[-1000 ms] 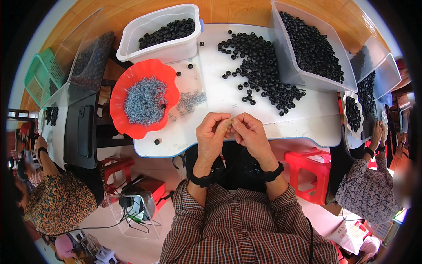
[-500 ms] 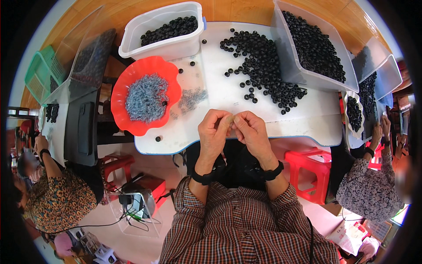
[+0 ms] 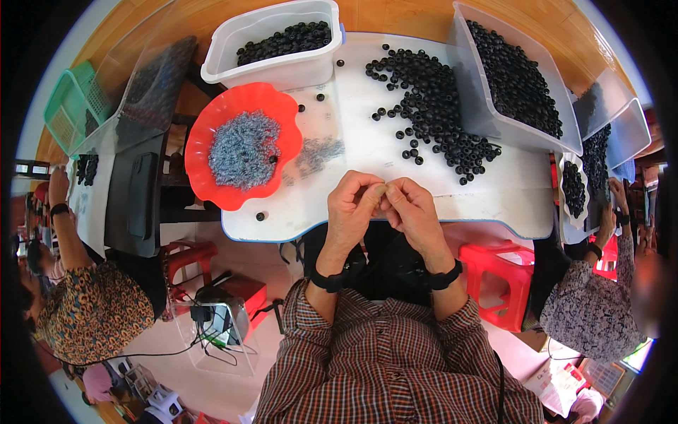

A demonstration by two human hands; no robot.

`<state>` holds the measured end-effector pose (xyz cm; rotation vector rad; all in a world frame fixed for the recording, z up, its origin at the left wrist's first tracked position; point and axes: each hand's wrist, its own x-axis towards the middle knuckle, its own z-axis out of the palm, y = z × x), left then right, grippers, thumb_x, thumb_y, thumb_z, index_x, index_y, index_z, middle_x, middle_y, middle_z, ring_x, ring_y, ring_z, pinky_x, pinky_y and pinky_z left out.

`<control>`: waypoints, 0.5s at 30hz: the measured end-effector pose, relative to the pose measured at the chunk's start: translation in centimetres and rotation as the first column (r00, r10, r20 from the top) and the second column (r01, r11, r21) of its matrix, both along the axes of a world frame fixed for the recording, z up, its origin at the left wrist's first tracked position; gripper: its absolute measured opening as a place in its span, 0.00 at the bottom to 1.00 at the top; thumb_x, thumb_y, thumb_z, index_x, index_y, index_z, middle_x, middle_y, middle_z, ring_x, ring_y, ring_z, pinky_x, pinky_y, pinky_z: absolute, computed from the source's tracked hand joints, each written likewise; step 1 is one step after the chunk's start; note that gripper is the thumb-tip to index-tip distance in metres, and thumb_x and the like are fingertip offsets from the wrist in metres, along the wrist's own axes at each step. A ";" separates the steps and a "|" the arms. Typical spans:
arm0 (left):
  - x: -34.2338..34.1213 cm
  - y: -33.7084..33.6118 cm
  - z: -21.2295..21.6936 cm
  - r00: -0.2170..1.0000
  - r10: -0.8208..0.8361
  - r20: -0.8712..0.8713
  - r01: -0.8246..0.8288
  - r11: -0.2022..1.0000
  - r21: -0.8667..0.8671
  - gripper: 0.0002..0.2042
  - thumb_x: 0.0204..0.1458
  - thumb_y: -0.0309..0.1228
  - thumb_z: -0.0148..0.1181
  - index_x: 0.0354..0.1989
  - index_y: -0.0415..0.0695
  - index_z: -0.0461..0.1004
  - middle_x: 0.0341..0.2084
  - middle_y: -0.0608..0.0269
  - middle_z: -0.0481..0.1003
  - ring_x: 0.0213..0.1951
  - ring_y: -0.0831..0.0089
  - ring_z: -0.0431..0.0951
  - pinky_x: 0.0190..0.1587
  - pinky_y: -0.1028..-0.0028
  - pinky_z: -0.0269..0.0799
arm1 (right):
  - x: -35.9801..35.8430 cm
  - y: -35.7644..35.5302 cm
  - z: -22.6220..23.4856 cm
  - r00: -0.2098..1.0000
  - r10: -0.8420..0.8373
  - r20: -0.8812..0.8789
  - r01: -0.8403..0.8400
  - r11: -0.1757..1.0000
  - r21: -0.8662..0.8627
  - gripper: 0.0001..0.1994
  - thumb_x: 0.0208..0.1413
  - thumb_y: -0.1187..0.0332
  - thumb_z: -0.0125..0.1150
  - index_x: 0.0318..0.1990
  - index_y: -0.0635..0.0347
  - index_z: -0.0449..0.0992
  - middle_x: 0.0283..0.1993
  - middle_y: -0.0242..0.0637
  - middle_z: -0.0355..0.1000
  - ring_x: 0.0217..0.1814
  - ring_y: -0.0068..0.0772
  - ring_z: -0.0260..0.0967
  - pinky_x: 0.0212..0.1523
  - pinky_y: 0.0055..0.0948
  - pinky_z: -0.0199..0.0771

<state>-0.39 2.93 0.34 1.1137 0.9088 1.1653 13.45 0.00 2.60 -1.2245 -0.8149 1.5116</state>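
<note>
My left hand and my right hand meet fingertip to fingertip over the near edge of the white table. Both pinch one small part between them; it is almost wholly hidden by the fingers. A heap of black rings lies on the table just beyond my hands. To the left stands a red scalloped bowl filled with small grey metal pieces. Both wrists wear dark bands.
A white tub of black rings stands at the back, a clear bin of them at the right. Loose grey pieces lie beside the bowl. Other people sit at left and right. A red stool stands under the table.
My hands have stayed together at the table's near edge; only the fingers have shifted slightly around the small part.
</note>
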 end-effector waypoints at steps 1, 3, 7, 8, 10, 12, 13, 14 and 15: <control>0.0 0.0 0.2 1.000 -0.009 -0.008 0.009 1.000 0.007 0.03 0.58 0.24 0.59 0.37 0.38 0.75 0.29 0.67 0.73 0.27 0.85 0.73 0.26 0.83 0.70 | 0.1 0.0 0.0 1.000 0.007 -0.010 -0.007 1.000 -0.004 0.10 0.67 0.64 0.51 0.38 0.62 0.72 0.27 0.28 0.69 0.18 0.12 0.58 0.16 0.13 0.54; -0.1 0.0 0.4 1.000 -0.017 -0.016 0.017 1.000 0.014 0.03 0.58 0.24 0.59 0.38 0.37 0.75 0.29 0.67 0.73 0.27 0.84 0.73 0.26 0.83 0.70 | 0.2 0.1 0.1 1.000 0.015 -0.021 -0.015 1.000 -0.008 0.10 0.67 0.64 0.51 0.38 0.62 0.72 0.27 0.27 0.69 0.18 0.12 0.58 0.16 0.13 0.53; 0.0 0.0 0.7 0.997 -0.042 -0.063 0.045 0.998 0.041 0.06 0.59 0.25 0.58 0.42 0.38 0.76 0.29 0.69 0.74 0.27 0.86 0.72 0.27 0.84 0.70 | 0.3 0.1 0.1 0.983 -0.012 -0.182 0.009 1.000 -0.019 0.11 0.66 0.64 0.52 0.34 0.61 0.73 0.26 0.27 0.68 0.18 0.12 0.57 0.15 0.13 0.49; 0.1 0.0 0.8 0.996 -0.047 -0.078 0.052 0.997 0.061 0.07 0.60 0.26 0.58 0.45 0.39 0.75 0.28 0.70 0.75 0.27 0.87 0.72 0.27 0.85 0.69 | 0.3 0.1 0.0 0.974 -0.030 -0.226 0.025 0.999 -0.023 0.12 0.66 0.63 0.53 0.33 0.61 0.73 0.26 0.27 0.68 0.17 0.12 0.57 0.15 0.14 0.48; 0.0 -0.1 0.8 0.996 -0.043 -0.072 0.047 0.997 0.053 0.07 0.60 0.26 0.58 0.44 0.39 0.76 0.28 0.70 0.75 0.27 0.87 0.72 0.27 0.85 0.69 | 0.3 0.1 -0.2 0.973 -0.023 -0.228 0.018 1.000 -0.024 0.12 0.66 0.63 0.53 0.32 0.61 0.73 0.26 0.27 0.68 0.17 0.12 0.56 0.14 0.14 0.48; -0.1 -0.2 0.7 0.997 -0.035 -0.068 0.038 0.998 0.045 0.07 0.59 0.25 0.57 0.44 0.39 0.76 0.28 0.70 0.75 0.27 0.87 0.72 0.27 0.86 0.69 | 0.5 0.1 -0.2 0.973 -0.013 -0.231 0.007 1.000 -0.024 0.12 0.65 0.63 0.54 0.32 0.61 0.73 0.26 0.27 0.68 0.17 0.12 0.56 0.14 0.14 0.48; -0.1 -0.1 0.6 0.997 -0.043 -0.066 0.048 0.996 0.069 0.07 0.59 0.25 0.58 0.44 0.39 0.76 0.28 0.70 0.75 0.27 0.87 0.72 0.27 0.85 0.69 | 0.6 0.1 0.0 0.975 -0.020 -0.219 0.013 0.999 -0.030 0.12 0.65 0.63 0.53 0.32 0.61 0.73 0.26 0.27 0.68 0.17 0.12 0.56 0.14 0.13 0.48; -0.1 -0.1 0.5 0.997 -0.052 -0.064 0.058 0.994 0.092 0.07 0.59 0.25 0.58 0.45 0.39 0.76 0.28 0.70 0.75 0.27 0.87 0.73 0.27 0.85 0.69 | 0.6 0.1 0.0 0.978 -0.027 -0.207 0.019 0.999 -0.036 0.12 0.66 0.64 0.53 0.32 0.60 0.73 0.26 0.27 0.69 0.17 0.12 0.56 0.14 0.13 0.48; -0.1 0.0 0.5 0.997 -0.048 -0.065 0.054 0.994 0.091 0.07 0.59 0.25 0.58 0.45 0.39 0.76 0.28 0.70 0.75 0.27 0.87 0.73 0.27 0.85 0.69 | 0.6 0.1 0.0 0.978 -0.023 -0.208 0.015 0.999 -0.037 0.12 0.66 0.64 0.53 0.32 0.60 0.73 0.26 0.27 0.69 0.17 0.12 0.56 0.14 0.13 0.48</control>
